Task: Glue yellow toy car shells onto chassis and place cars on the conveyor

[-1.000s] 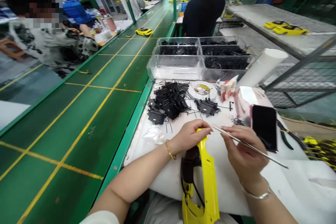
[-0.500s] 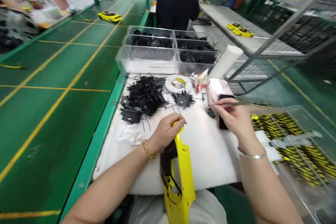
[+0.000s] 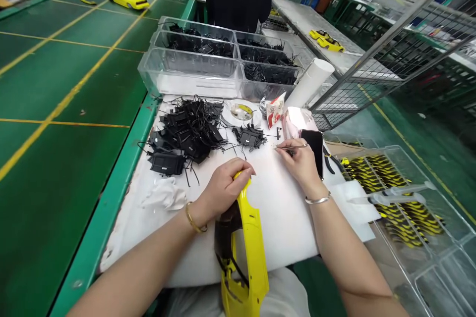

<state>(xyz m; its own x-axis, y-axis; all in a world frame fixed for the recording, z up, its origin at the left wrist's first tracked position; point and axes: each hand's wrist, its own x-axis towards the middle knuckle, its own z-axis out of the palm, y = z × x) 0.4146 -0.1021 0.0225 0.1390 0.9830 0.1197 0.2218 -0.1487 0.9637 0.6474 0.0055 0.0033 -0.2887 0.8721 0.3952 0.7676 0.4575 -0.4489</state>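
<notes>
- Left hand [image 3: 228,184]: fingers and thumb close firmly around the upper end of the yellow car shell [image 3: 256,247].
- Shell position: it stands lengthwise in front of the person, the gripped end over the white work surface [image 3: 284,228] and the lower end over the lap.
- Right hand [image 3: 302,162]: thumb and fingers pinch a thin metal tool [image 3: 295,146] in a narrow grip; the tip points left, low over the work surface, near the small black bits [image 3: 290,152]. Whether the tip holds a bit cannot be told.
- Adjacent items: the phone [image 3: 315,151] lies just beside the right hand; a cluster of black wired parts [image 3: 250,136] lies beyond the left hand.
- Change from one second earlier: the right hand is away from the shell's gripped end, where the tool tip was; the left-hand grip is unchanged.
</notes>
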